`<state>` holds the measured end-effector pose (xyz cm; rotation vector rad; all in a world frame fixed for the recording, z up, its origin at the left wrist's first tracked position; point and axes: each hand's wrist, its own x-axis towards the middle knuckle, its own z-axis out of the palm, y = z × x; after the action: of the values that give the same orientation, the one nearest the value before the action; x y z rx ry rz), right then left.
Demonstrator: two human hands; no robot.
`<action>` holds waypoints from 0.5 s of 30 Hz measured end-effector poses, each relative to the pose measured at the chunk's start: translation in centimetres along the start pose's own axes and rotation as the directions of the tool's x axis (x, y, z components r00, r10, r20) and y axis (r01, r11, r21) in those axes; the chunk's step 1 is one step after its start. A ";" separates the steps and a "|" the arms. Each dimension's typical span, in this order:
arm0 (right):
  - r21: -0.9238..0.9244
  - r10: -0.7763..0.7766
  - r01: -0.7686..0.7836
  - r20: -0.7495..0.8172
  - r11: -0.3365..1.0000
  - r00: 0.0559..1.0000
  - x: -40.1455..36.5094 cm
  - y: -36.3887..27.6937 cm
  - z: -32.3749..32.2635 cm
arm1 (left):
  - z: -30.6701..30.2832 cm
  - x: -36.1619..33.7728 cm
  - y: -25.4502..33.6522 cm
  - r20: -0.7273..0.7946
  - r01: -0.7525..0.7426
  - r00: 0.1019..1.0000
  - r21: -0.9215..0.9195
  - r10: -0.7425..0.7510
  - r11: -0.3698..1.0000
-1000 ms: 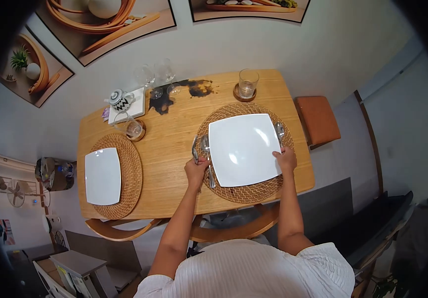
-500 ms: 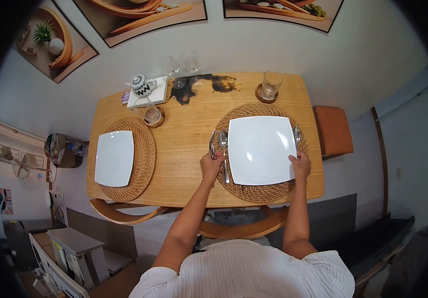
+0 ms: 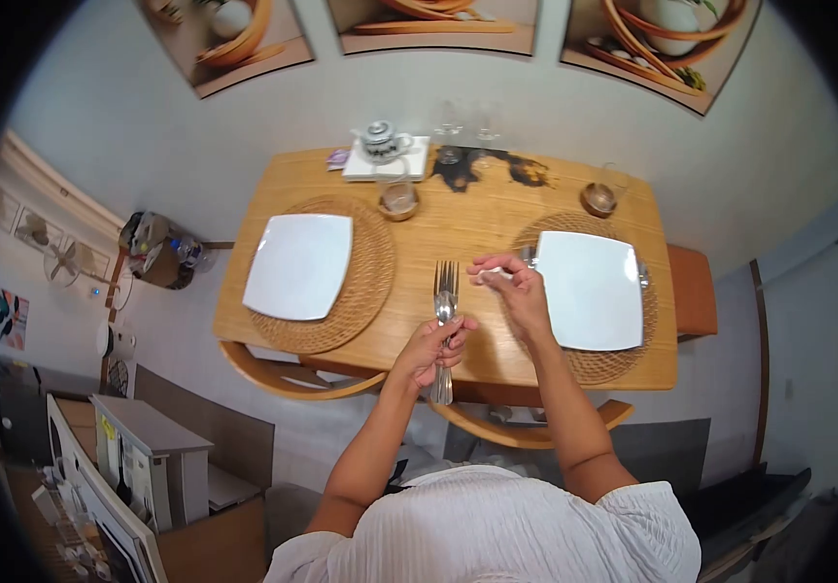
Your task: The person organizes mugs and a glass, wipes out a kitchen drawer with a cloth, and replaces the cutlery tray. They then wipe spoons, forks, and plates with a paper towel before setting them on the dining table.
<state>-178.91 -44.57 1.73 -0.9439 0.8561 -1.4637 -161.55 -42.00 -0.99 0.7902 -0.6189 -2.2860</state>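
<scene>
My left hand (image 3: 433,352) is wrapped round a fork (image 3: 446,275) and a spoon (image 3: 445,303), held upright between the two place settings. To the right, my right hand (image 3: 514,285) is raised with its fingers apart, holding nothing, near the left edge of the right white plate (image 3: 590,291). That plate lies on a round woven placemat (image 3: 589,367), with cutlery (image 3: 643,277) partly visible at its right side. The left white plate (image 3: 299,266) rests on another woven placemat (image 3: 372,255).
A teapot (image 3: 380,142) stands on a white stack (image 3: 409,165) at the back. Nearby are a glass (image 3: 399,199), stemmed glasses (image 3: 449,136) and another glass (image 3: 601,197) on the right. Two wooden chairs (image 3: 297,385) stand along the front edge.
My view has shifted left. My left hand has lifted a fork and spoon away from beside the right plate. My right hand has left that plate's right edge and moved across to its left.
</scene>
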 end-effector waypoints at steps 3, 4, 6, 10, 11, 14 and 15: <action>-0.237 -0.052 0.065 0.061 0.969 0.997 -1.6 3.3 7.9 | -3.8 -5.7 2.0 0.006 0.002 1.000 0.070 -0.003 0.998; -0.351 -0.090 0.128 0.122 0.928 0.988 -2.0 5.2 10.0 | -5.2 -7.7 2.7 0.003 -0.012 1.000 0.072 0.011 0.997; -0.454 -0.109 0.198 0.213 0.869 0.971 -2.7 8.0 14.7 | -7.9 -11.6 3.6 0.029 0.014 0.999 0.054 -0.016 0.998; -0.525 -0.148 0.244 0.219 0.815 0.965 -2.7 11.0 23.0 | -12.5 -18.6 6.5 -0.042 -0.029 0.999 0.122 0.034 0.992; -0.544 -0.234 0.321 0.225 0.775 0.946 -2.6 11.6 24.9 | -13.2 -20.0 7.3 -0.045 -0.040 0.998 0.126 0.046 0.991; -0.603 -0.340 0.414 0.240 0.682 0.909 -2.0 13.6 28.5 | -14.2 -22.7 8.0 -0.196 -0.153 0.966 0.106 0.171 0.983; -0.545 -0.311 0.370 0.201 0.752 0.929 -1.7 14.3 29.4 | -14.7 -23.4 8.1 -0.193 -0.154 0.966 0.106 0.172 0.982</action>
<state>-146.19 -44.26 0.82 -1.6944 1.1269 -1.4651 -133.89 -34.62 2.09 0.9638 -0.6704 -2.0106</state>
